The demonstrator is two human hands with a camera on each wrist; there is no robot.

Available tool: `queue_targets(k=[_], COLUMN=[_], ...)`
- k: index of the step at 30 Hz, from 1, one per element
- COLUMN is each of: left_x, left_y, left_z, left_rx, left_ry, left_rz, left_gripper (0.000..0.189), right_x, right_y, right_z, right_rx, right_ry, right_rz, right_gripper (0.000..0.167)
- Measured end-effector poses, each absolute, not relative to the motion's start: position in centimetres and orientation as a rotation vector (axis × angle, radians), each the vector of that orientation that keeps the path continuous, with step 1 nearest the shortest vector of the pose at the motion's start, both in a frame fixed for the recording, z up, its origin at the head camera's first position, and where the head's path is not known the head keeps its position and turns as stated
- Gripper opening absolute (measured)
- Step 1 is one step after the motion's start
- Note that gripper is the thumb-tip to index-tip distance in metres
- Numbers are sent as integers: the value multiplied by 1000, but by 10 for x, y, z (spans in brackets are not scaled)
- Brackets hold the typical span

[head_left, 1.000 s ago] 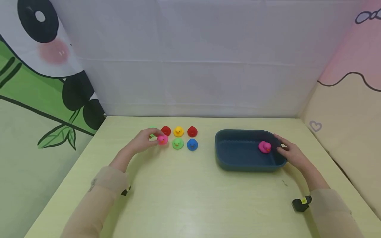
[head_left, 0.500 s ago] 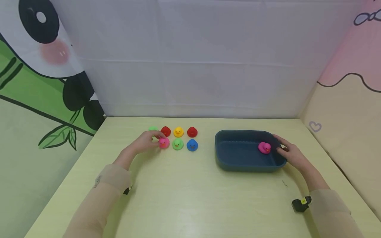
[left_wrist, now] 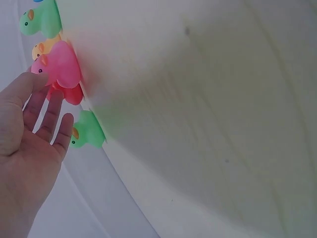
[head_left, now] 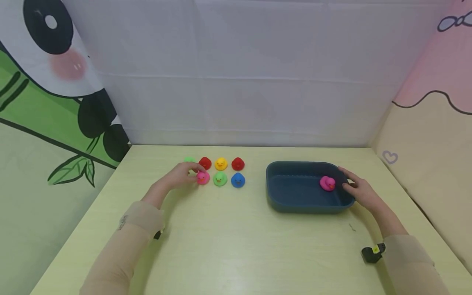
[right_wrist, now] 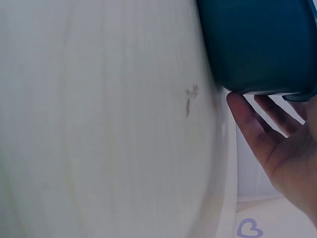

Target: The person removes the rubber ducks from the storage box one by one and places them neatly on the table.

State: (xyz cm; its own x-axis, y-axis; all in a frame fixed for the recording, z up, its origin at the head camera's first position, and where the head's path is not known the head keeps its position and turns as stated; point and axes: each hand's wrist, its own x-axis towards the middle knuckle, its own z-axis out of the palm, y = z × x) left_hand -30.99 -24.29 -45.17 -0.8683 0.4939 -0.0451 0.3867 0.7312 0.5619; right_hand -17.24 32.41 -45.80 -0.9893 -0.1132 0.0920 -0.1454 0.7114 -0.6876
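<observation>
My left hand (head_left: 180, 175) pinches a pink rubber duck (head_left: 203, 178) at the left end of the front row of ducks. In the left wrist view, its thumb and fingertips meet this pink duck (left_wrist: 64, 64), with a red duck (left_wrist: 74, 94) partly hidden behind. Beside it stand a green duck (head_left: 220, 179) and a blue duck (head_left: 238, 180). On the right, my right hand (head_left: 363, 191) holds the end of a dark blue plastic basin (head_left: 295, 207), thumb over the rim and fingers along the outside. Inside the basin lies another pink duck (head_left: 327, 183).
Behind the front row are a green duck (head_left: 189, 159), a red duck (head_left: 205, 163), a yellow duck (head_left: 221, 164) and a second red duck (head_left: 238, 164). A white cloth (head_left: 250, 106) rises at the back edge of the pale wooden table (head_left: 250, 250).
My left hand has brought the pink duck slightly nearer and down into the front row, uncovering more of the green duck behind. The right hand and the basin have stayed put.
</observation>
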Motion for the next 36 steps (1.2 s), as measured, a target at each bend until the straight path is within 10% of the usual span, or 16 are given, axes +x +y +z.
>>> queue_targets(k=[36], left_x=[-298], left_y=[-237], left_z=[-440], left_rx=[697], left_ry=[2770], left_rz=[892], left_gripper=[34], right_x=[-173], right_y=[323], right_z=[-457], right_rx=[206], right_ry=[-2865], right_rz=[1147], right_gripper=[53])
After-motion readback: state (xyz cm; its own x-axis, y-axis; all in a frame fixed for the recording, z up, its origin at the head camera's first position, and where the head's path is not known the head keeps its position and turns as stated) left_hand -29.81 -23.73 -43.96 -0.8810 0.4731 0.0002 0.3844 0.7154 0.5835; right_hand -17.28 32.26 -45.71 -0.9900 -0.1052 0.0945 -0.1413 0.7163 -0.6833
